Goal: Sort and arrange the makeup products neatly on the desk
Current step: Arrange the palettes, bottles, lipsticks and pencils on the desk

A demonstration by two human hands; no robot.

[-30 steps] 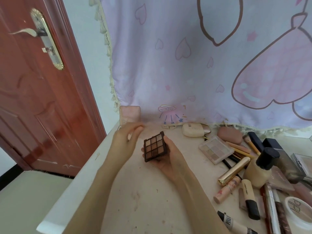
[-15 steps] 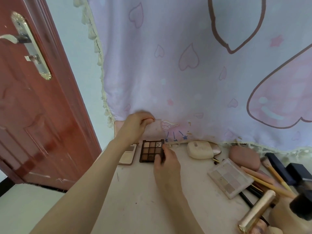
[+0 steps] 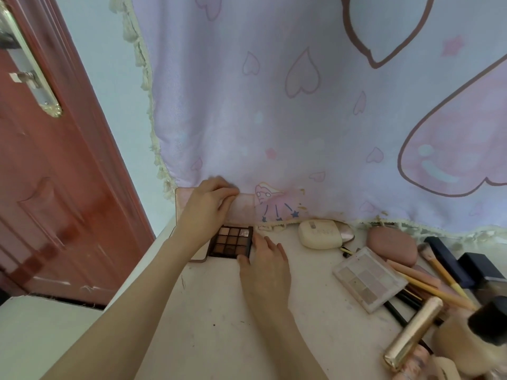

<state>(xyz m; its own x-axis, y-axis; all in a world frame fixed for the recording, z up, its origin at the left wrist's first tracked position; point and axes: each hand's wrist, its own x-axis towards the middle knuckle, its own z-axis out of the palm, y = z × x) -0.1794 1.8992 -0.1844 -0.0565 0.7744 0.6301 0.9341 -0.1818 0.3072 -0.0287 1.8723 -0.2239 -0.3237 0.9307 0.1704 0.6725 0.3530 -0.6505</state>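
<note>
R hand (image 3: 264,260) lies flat w/ relaxed fingers against the right edge of the brown 9-pan eyeshadow palette (image 3: 231,241); L hand (image 3: 207,208), fingers curled, pinches the upright lid of the pink compact (image 3: 245,208) behind it. Palette sits flat at the desk's (image 3: 219,311) back-left corner, roughly square to the purple curtain (image 3: 274,119), long axis left-right. Looks early: pale palette (image 3: 369,278), gold tube (image 3: 414,331), brushes (image 3: 439,270) etc. still jumbled at right.

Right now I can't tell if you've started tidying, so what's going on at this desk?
A person is sorting makeup at the desk's back left corner. The right hand rests against the dark nine-pan eyeshadow palette, which lies flat on the desk, its fingers at the right edge. The left hand grips a pink palette standing against the curtain. The pale palette, brushes and gold tube lie jumbled on the right.
</note>
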